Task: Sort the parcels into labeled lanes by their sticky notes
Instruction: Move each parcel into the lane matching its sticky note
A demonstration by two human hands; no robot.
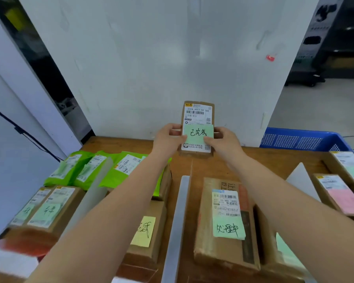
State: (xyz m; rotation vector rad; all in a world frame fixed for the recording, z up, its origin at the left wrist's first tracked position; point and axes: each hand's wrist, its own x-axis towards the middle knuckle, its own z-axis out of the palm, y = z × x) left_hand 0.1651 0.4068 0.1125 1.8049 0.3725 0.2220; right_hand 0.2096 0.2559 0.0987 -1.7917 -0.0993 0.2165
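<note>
Well along by the look of it: lanes split by upright dividers (pixel 178 221) already hold green mailers (pixel 94 170) and noted boxes, with a few more waiting at the far right. Held upright above the back of the wooden table (pixel 260 158), between left hand (pixel 168 137) and right hand (pixel 223 139), both gripping its sides: a small brown parcel (pixel 198 127). Readable: green sticky note (pixel 198 132) "已完成", shipping label "632A A017-00 550", nearer box note (pixel 229 227) "处理中".

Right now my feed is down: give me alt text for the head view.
Both hands, left hand and right hand, hold up a small cardboard parcel with a green sticky note over a wooden table. Below, white dividers separate lanes of boxes and green mailer bags; a blue crate sits right.
</note>
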